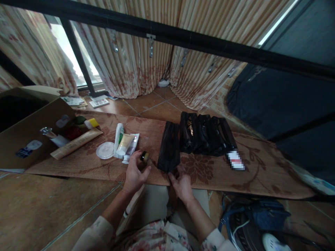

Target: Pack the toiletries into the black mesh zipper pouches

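My left hand (135, 174) is open, thumb and fingers apart, beside a small jar (144, 156) with a shiny dark lid. Whether the fingers touch the jar I cannot tell. At the near edge of a black mesh pouch (169, 146), my right hand (181, 183) pinches its bottom end; the pouch lies flat. Left of the jar lie a cream tube (125, 143), a white and green tube (118, 137), a silvery tube (134, 143) and a round clear case (105, 150). Several filled black mesh pouches (206, 134) lie in a row to the right.
A cardboard box (34, 129) stands at the left, with a long beige tube (77, 143) and a yellow-capped item (91, 123) beside it. The brown patterned runner (251, 177) covers the low table. A dark bar (183, 33) crosses above. Bags (269, 214) sit at lower right.
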Demonstrator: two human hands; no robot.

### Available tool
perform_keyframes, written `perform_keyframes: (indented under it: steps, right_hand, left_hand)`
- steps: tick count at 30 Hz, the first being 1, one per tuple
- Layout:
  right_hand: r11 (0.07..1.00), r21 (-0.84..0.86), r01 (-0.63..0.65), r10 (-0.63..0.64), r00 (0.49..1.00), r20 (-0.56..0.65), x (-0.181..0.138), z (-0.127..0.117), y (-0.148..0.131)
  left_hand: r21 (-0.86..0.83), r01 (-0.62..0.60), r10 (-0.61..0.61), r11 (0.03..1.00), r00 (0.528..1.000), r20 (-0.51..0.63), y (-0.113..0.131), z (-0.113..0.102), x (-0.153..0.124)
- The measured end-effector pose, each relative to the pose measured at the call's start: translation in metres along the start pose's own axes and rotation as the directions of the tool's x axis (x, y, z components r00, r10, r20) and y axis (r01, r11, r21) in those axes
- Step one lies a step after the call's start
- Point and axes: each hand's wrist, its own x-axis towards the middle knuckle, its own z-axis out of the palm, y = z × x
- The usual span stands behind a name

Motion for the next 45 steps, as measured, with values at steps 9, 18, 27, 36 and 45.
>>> perform_keyframes:
  steps: [9,18,27,36,45]
  right_hand:
    - [1.000,-0.001,0.000,0.000,1.000,0.019,0.000,-0.002,-0.002]
    - [1.000,-0.005,0.018,-0.018,1.000,0.002,-0.001,-0.001,-0.002]
    - [1.000,0.001,0.028,-0.028,0.999,-0.022,0.000,0.001,0.000]
    - [0.999,-0.006,0.035,-0.035,0.999,-0.038,0.000,0.001,-0.003]
    - [0.998,-0.014,0.069,-0.070,0.996,-0.058,0.000,0.000,-0.004]
  left_hand:
    - [0.026,-0.010,0.010,1.000,1.000,0.007,0.003,-0.003,0.001]
    - [0.121,-0.030,0.024,0.992,0.998,0.052,0.007,-0.004,0.002]
    - [0.058,-0.006,0.008,0.998,1.000,-0.030,0.002,-0.002,0.001]
    - [0.148,-0.060,0.064,0.987,0.998,-0.021,0.005,0.012,0.031]
    - [0.206,-0.091,0.088,0.974,0.996,0.024,0.004,0.034,0.062]
